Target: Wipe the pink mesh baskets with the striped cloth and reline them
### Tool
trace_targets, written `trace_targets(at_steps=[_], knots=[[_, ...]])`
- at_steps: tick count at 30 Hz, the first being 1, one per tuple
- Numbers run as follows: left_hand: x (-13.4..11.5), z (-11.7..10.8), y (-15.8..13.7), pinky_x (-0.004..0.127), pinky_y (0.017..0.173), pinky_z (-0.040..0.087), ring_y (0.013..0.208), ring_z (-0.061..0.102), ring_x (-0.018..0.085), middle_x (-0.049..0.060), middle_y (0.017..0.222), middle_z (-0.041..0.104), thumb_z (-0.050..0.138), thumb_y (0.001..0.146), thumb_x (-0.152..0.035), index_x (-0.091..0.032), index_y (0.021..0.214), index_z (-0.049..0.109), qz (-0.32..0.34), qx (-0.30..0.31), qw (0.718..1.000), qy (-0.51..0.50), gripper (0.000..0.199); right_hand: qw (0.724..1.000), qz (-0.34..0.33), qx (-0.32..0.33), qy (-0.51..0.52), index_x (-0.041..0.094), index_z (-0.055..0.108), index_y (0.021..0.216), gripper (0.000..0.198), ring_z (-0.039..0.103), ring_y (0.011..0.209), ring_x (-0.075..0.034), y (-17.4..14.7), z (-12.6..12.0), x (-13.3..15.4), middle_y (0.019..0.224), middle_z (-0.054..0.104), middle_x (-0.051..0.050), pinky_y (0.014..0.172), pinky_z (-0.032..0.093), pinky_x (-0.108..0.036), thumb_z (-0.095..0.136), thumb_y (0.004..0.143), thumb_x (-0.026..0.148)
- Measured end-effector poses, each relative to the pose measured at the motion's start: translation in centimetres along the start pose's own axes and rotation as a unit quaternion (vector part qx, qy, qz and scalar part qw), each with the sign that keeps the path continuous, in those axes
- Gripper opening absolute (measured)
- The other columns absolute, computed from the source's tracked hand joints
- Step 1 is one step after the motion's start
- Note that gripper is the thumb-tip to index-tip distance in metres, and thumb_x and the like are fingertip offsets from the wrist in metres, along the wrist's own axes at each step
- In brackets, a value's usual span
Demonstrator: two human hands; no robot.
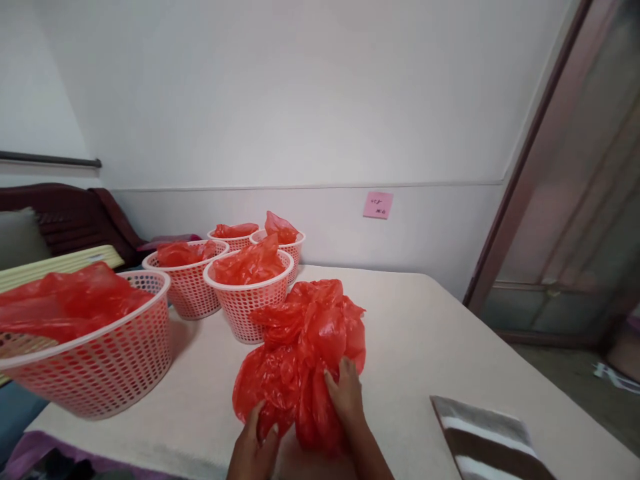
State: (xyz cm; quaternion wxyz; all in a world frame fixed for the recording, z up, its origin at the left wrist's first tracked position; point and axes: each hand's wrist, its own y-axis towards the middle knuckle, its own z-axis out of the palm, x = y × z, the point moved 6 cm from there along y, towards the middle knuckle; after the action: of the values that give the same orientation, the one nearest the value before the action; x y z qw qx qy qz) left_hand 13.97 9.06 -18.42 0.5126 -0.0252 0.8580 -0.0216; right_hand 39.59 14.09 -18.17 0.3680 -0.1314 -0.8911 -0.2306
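A crumpled heap of thin red plastic bag [320,333] rests on the table in front of me. My left hand [255,447] pinches its lower left edge, thumb and index finger showing and the other fingers hidden. On the lower right side, my right hand [347,393] grips the gathered plastic, with its fingertips partly sunk in the folds. Just behind the heap stands a white perforated basket [247,310] lined with red plastic, and the heap's upper left part overlaps it. Whether anything lies inside the heap cannot be seen.
A larger lined basket [125,377] stands at the left, with another basket [195,293] behind it and more farther back. A striped cloth [493,447] lies on the white tabletop [415,333] at right. A pink note [378,205] is on the wall.
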Motion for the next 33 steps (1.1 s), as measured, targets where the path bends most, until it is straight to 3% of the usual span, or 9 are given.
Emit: trace_targets(at_steps=[3,8,12,16,21,24,27,29,33], knots=[[0.4,0.7,1.1,0.035,0.106,0.040,0.127,0.053,0.028,0.021,0.135,0.057,0.045,0.071,-0.055,-0.004,0.133,0.043,-0.022,-0.006,1.000,0.000,0.080,0.999,-0.019,0.037,-0.007,0.014,0.065,0.101,0.033,0.059,0.105,-0.028,-0.5,0.9,0.9,0.108,0.064,-0.015,0.092,0.046,-0.036,0.049,0.079,0.034],[0.9,2.7,3.3,0.032,0.113,0.032,0.137,0.041,0.027,0.022,0.145,0.047,0.050,0.071,-0.051,-0.002,0.137,0.040,-0.005,0.003,1.000,-0.022,0.083,0.997,-0.030,0.076,-0.009,0.016,0.064,0.109,0.035,0.058,0.106,-0.027,-0.5,1.6,1.7,0.111,0.065,-0.012,0.092,0.044,-0.035,0.049,0.080,0.029],[0.9,4.2,4.6,0.039,0.112,0.035,0.134,0.045,0.031,0.027,0.143,0.047,0.053,0.071,-0.044,0.004,0.137,0.039,-0.001,0.007,1.000,-0.026,0.082,0.995,-0.036,0.094,-0.007,0.015,0.062,0.113,0.037,0.058,0.107,-0.027,-0.5,2.2,2.1,0.111,0.064,-0.012,0.094,0.044,-0.036,0.046,0.083,0.029],[0.7,4.3,5.0,0.038,0.110,0.037,0.131,0.049,0.029,0.022,0.139,0.053,0.054,0.072,-0.038,-0.003,0.134,0.046,0.015,0.005,0.999,-0.038,0.071,0.994,-0.031,0.101,-0.008,0.014,0.061,0.116,0.039,0.057,0.109,-0.027,-0.4,2.6,2.1,0.114,0.064,-0.013,0.094,0.043,-0.035,0.045,0.083,0.029],[0.8,1.3,3.9,0.038,0.110,0.036,0.131,0.049,0.027,0.017,0.138,0.056,0.051,0.078,-0.042,-0.011,0.128,0.053,0.033,-0.046,0.997,-0.047,0.060,0.994,-0.037,0.103,-0.010,0.015,0.062,0.111,0.034,0.059,0.104,-0.025,-0.6,2.2,2.1,0.109,0.065,-0.012,0.091,0.044,-0.033,0.044,0.084,0.027],[-0.3,-1.7,2.9,0.042,0.101,0.045,0.114,0.060,0.028,0.016,0.120,0.065,0.047,0.082,-0.047,-0.012,0.118,0.059,0.076,-0.100,0.991,-0.053,0.052,0.993,-0.055,0.097,-0.033,0.015,0.061,0.114,0.035,0.059,0.105,-0.026,-1.1,1.7,2.6,0.112,0.064,-0.013,0.092,0.043,-0.035,0.043,0.086,0.029],[-2.8,-4.9,2.5,0.043,0.090,0.051,0.096,0.065,0.027,0.013,0.104,0.068,0.046,0.083,-0.048,-0.014,0.113,0.061,0.104,-0.137,0.983,-0.056,0.048,0.992,-0.068,0.090,-0.056,0.016,0.062,0.110,0.034,0.059,0.102,-0.026,-1.5,1.4,3.0,0.111,0.064,-0.013,0.091,0.043,-0.037,0.041,0.088,0.031],[-5.0,-7.0,2.9,0.041,0.090,0.050,0.098,0.064,0.026,0.012,0.106,0.067,0.046,0.084,-0.047,-0.014,0.111,0.061,0.124,-0.153,0.979,-0.058,0.045,0.992,-0.061,0.084,-0.065,0.016,0.062,0.104,0.031,0.060,0.100,-0.026,-1.7,1.2,3.0,0.107,0.064,-0.013,0.089,0.044,-0.036,0.040,0.089,0.033],[-9.5,-10.8,5.5,0.038,0.081,0.053,0.082,0.065,0.021,0.005,0.090,0.066,0.044,0.087,-0.045,-0.017,0.117,0.057,0.157,-0.146,0.976,-0.037,0.043,0.993,-0.040,0.066,-0.088,0.018,0.062,0.103,0.031,0.060,0.103,-0.027,-1.9,0.9,2.7,0.109,0.064,-0.013,0.088,0.046,-0.037,0.040,0.089,0.035]])
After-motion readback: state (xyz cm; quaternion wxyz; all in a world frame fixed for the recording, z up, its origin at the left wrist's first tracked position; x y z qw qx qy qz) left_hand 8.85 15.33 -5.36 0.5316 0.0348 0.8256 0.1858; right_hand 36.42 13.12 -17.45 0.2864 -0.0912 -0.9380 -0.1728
